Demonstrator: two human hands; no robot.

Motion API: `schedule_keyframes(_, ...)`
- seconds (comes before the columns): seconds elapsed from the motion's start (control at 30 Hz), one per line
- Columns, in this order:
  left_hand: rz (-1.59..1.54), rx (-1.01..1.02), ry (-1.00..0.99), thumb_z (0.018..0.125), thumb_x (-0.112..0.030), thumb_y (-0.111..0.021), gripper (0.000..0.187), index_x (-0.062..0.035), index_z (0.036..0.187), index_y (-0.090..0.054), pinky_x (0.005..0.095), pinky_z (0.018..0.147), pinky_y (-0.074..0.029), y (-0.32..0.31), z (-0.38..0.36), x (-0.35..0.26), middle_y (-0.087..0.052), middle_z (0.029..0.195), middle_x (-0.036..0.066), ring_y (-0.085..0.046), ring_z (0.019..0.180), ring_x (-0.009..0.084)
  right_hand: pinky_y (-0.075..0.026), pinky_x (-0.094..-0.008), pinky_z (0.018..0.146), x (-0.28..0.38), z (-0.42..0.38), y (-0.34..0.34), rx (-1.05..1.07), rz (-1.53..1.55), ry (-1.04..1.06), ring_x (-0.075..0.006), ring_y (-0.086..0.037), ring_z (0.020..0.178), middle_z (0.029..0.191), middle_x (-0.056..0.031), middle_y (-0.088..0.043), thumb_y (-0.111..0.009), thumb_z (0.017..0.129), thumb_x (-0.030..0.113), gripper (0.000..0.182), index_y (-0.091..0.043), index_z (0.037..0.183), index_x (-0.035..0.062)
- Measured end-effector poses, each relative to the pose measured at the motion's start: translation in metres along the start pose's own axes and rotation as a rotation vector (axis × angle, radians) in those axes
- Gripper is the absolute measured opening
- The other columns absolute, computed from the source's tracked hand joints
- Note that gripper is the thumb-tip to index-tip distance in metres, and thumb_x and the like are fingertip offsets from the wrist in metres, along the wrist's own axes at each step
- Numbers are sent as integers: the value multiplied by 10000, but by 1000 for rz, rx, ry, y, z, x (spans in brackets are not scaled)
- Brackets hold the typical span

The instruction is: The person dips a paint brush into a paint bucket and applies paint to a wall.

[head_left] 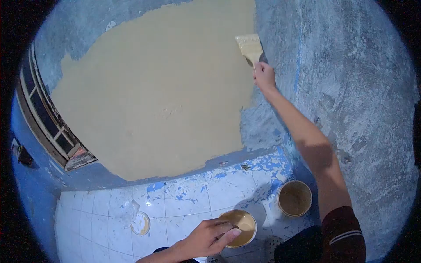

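Observation:
In the head view my right hand [265, 77] reaches up to the wall, its fingers wrapped round the handle of a wide paintbrush [249, 44]. Beige paint coats the bristles, which meet the right border of a large beige painted patch [166, 87]. Low in the view, my left hand [210, 238] grips the rim of a small tub of beige paint [245, 223], the thumb lying over the edge. The tub's near left side is hidden by the fingers.
A second bucket [294, 198] stands on the tiled floor [184, 210] by the right wall. Blue paint flakes [193, 184] litter the floor along the wall. A paint-smeared lid [140, 223] lies at left, near clear plastic [128, 208]. A barred window [48, 109] is set at far left.

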State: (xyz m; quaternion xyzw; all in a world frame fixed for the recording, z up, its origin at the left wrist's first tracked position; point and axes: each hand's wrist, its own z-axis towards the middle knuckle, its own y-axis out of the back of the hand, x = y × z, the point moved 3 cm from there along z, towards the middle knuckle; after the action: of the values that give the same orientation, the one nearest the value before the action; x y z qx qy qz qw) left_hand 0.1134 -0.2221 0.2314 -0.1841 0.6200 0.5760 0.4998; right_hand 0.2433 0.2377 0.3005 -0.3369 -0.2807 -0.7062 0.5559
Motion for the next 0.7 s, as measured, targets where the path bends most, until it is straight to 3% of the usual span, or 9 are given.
schedule_keyframes(0.1, 44, 33, 14, 963, -199, -523, 238, 6, 901, -628, 394, 593, -493, 0, 1, -2, -568, 700, 147, -576, 625, 332, -436, -409, 588, -22, -37, 1, 70, 66, -111, -296, -585, 606, 626, -168, -586, -534, 894, 273, 346, -575, 725, -26)
schedule_keyframes(0.33, 3, 32, -16, 959, -186, -520, 221, 2, 894, -618, 400, 584, -486, -5, 0, -6, -552, 682, 142, -567, 614, 328, -425, -413, 586, -110, -103, -5, 54, -28, -86, -330, -563, 599, 662, -210, -569, -519, 902, 254, 323, -561, 750, -29)
schedule_keyframes(0.37, 13, 25, -12, 956, -180, -524, 218, 4, 884, -618, 395, 583, -484, -5, -1, -6, -549, 679, 143, -566, 611, 324, -407, -353, 502, -120, -114, -5, 74, -70, -86, -218, -526, 517, 608, -117, -548, -504, 931, 253, 322, -558, 738, 1)
schedule_keyframes(0.43, 22, 18, -9, 952, -173, -528, 216, 6, 874, -618, 391, 582, -483, -4, -2, -4, -547, 675, 143, -564, 609, 321, -389, -292, 418, -136, -134, -2, 95, -114, -85, -106, -489, 435, 554, -25, -527, -489, 960, 253, 330, -554, 725, 31)
schedule_keyframes(0.53, 1, -3, -5, 947, -169, -538, 222, 13, 846, -617, 382, 576, -479, -2, -4, -2, -542, 667, 142, -561, 601, 314, -392, -307, 417, -157, -167, 5, 154, -174, -129, -118, -482, 420, 551, -26, -535, -496, 952, 261, 340, -559, 708, 33)
schedule_keyframes(0.6, 18, -5, -9, 945, -167, -544, 231, 17, 824, -615, 376, 568, -475, -1, -4, -2, -537, 657, 140, -558, 590, 307, -406, -350, 469, -183, -189, 8, 173, -113, -201, -174, -521, 469, 567, -87, -546, -509, 935, 257, 349, -555, 704, 0)
schedule_keyframes(0.7, 23, 9, -34, 943, -169, -548, 223, 15, 842, -623, 386, 578, -477, -1, -4, -2, -545, 663, 140, -563, 598, 310, -405, -412, 563, -161, -229, 31, 113, -294, -128, -284, -555, 576, 625, -191, -545, -511, 918, 248, 352, -534, 724, -44)
